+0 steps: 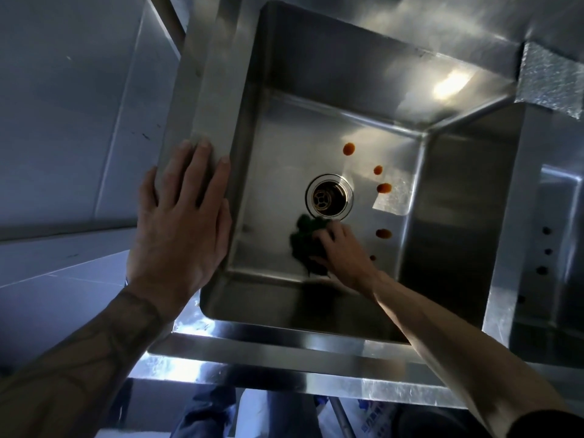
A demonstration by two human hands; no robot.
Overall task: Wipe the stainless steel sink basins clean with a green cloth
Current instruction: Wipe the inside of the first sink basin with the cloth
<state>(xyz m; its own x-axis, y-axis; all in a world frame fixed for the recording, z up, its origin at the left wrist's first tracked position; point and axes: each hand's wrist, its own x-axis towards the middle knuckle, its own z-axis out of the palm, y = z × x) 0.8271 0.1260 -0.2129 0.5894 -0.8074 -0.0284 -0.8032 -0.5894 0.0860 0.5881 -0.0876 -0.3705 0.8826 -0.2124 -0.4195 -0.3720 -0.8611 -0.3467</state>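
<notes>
The right grip is reaching down into the sink basin, its fingers curling over the green cloth and holding it bunched against the basin floor. The cloth is lying on the near side of the drain, touching its ring. The left grip is resting open, palm down with fingers straight, on the basin's left rim, fingertips pointing toward the far edge. Orange-brown spots are sitting in a loose line on the floor right of the drain, apart from the cloth. A second basin is showing at the right edge, with dark spots inside.
</notes>
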